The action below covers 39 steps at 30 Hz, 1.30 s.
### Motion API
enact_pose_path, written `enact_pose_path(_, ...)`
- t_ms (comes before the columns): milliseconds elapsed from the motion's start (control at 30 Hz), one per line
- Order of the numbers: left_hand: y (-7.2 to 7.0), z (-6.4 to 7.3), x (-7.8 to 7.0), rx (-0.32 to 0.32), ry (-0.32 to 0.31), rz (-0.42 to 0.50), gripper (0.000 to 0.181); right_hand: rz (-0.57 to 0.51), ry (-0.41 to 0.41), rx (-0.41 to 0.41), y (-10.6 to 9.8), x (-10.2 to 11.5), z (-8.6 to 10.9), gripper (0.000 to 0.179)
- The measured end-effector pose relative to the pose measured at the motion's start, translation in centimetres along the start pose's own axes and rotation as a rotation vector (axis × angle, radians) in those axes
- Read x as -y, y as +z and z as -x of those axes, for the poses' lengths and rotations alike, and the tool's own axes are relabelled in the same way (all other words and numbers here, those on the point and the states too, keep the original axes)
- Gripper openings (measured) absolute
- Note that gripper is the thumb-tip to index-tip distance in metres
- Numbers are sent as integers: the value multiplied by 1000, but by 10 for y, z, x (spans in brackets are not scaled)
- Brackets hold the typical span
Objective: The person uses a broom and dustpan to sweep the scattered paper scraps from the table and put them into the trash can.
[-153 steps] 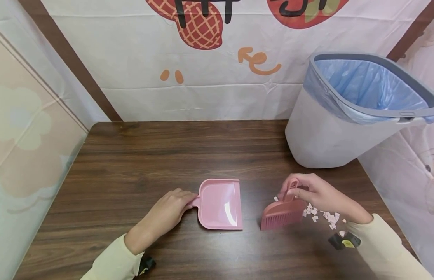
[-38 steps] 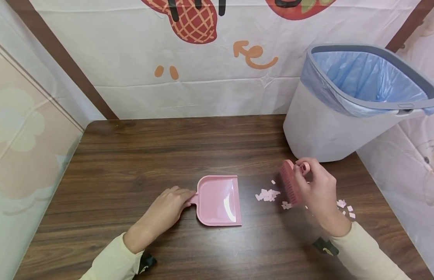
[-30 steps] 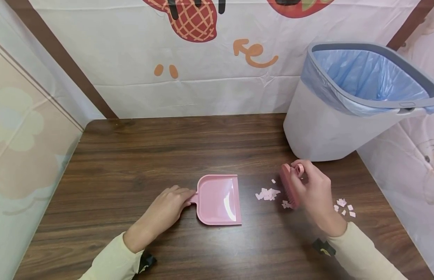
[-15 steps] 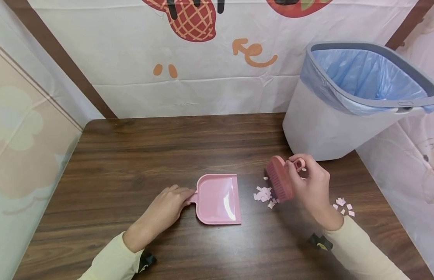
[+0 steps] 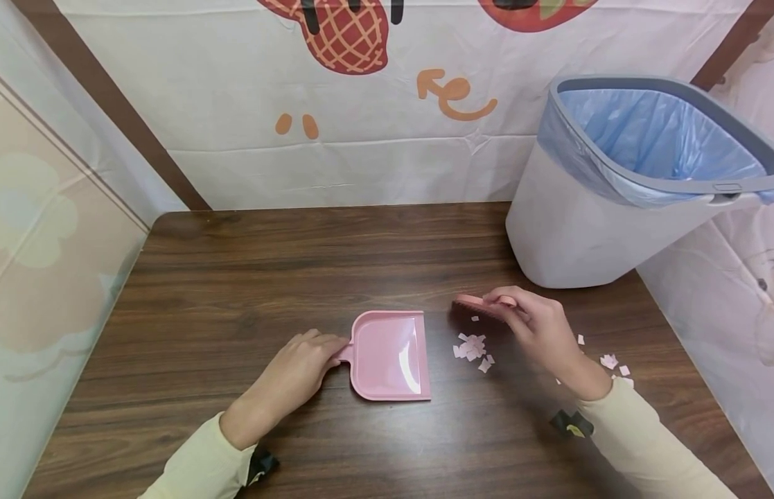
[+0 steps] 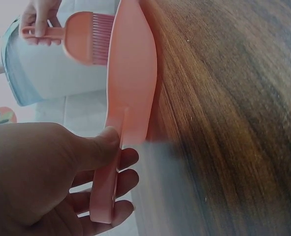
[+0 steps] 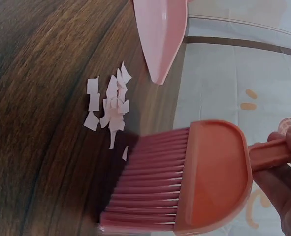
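Dustpan, head view: the pink dustpan (image 5: 387, 355) is laid flat on the desk (image 5: 287, 270), its handle gripped by the left hand (image 5: 299, 367); its flat lip (image 5: 423, 357) is faced toward the pile of paper scraps (image 5: 470, 346), probably so that they can be received.
Brush, head view: the brush (image 5: 470, 301) is held by the right hand (image 5: 544, 333) beside the pile; loose scraps (image 5: 609, 361) are scattered near the right sleeve (image 5: 655, 436).
Bin, head view: the bag-lined bin (image 5: 567, 229) is stood at the back right, seemingly out of the brush's way.
Handle, left wrist view: it is clamped between thumb and curled fingers (image 6: 128, 179), likely for steadiness.
Bristles, right wrist view: they are pointed deskward, the brush's grip being clasped by fingers partly out of frame; contact cannot be judged.
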<state>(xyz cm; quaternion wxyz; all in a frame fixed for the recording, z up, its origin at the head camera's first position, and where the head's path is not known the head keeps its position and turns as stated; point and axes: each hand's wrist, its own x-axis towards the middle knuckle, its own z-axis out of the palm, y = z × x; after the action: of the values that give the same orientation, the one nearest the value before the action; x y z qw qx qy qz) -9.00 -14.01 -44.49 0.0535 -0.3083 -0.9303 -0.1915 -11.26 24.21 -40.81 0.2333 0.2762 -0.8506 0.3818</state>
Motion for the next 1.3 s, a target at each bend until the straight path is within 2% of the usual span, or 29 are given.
enact_pose_path(200, 0, 0, 0, 0, -3, -4, 26, -45, -22, 26, -5, 7, 0, 33)
enact_pose_path(300, 0, 0, 0, -1, -3, -4, 26, -79, 0, 22, -9, 11, -1, 32)
enact_pose_path(400, 0, 0, 0, -2, -4, -3, 26, -91, 37, -17, -12, 14, -2, 30)
enact_pose_path(533, 1, 0, 0, -1, -8, -3, 26, -64, 56, -73, -13, 12, -4, 30)
enact_pose_path(867, 1, 0, 0, 3, -7, 1, 26, 44, 35, -76, -8, 0, 2, 32)
enact_pose_path(1067, 1, 0, 0, 3, -5, 0, 26, 40, 48, -82, -6, 2, 7, 31)
enact_pose_path(1300, 0, -1, -1, 4, -8, -3, 26, 10, 49, -46, -2, 16, 10, 34)
